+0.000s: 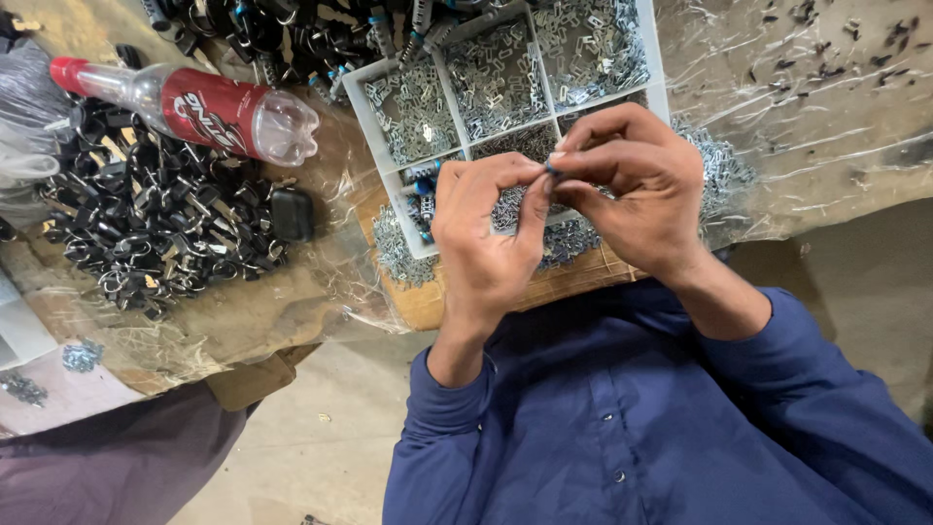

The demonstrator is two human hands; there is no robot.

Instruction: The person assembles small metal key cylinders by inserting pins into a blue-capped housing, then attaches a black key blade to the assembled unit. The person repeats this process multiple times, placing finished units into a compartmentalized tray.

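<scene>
Both hands meet above the near edge of the bench, over a white divided tray (649, 58) of small metal clips. Left hand (486, 238) and right hand (632, 190) pinch one small dark part (551, 168) between thumb and fingertips, fingers closed on it from both sides; most of it is hidden, its shape unclear. Judged light, stiff and tiny, easily dropped; best held by its ends with fingertips, not the palm. Loose clips (394, 248) spill round the tray's near-left corner. Pile of black plastic pieces (155, 224) toward the left edge, small black case (292, 214) beside it. Red-labelled plastic bottle (194, 102) lies on its side at far left. Clear plastic sheet (797, 107) covers the bench.
</scene>
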